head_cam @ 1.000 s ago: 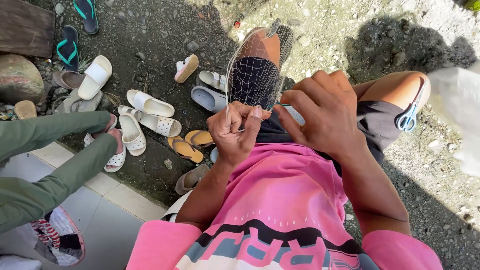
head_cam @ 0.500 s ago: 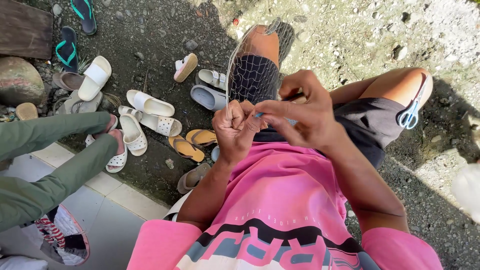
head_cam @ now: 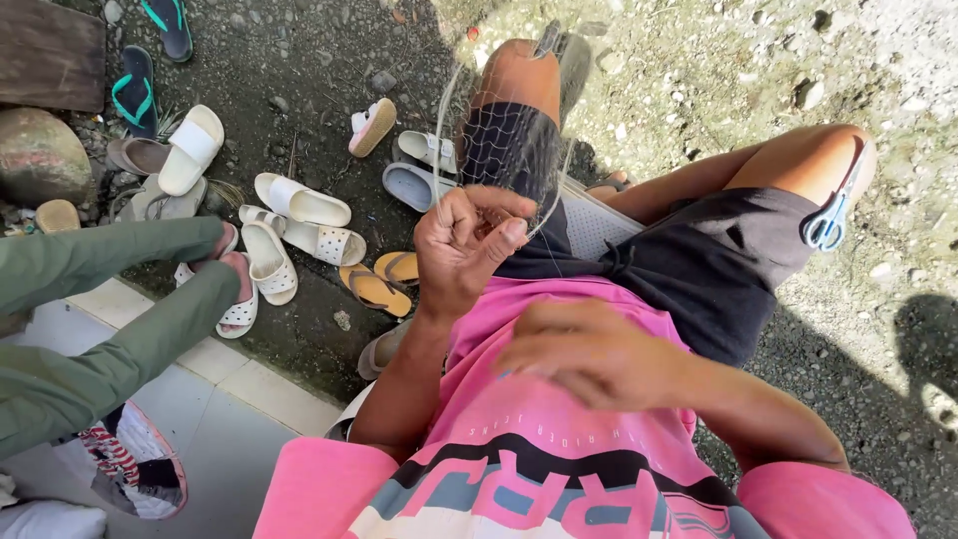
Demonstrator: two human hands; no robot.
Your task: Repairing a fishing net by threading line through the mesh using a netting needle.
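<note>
Fingers of the left hand (head_cam: 461,248) pinch the fishing net (head_cam: 511,150).

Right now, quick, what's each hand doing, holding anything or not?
Left hand: closed, pinching the fine net stretched over the knee.
Right hand: blurred in front of the pink shirt; whether it grips anything cannot be told.

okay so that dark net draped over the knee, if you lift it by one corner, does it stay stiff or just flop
Probably flops: the net sags to the shape of the knee it lies on. It looks light, made of thin open mesh. It may snag easily, since fine strands run to the left hand pinching them.
</note>
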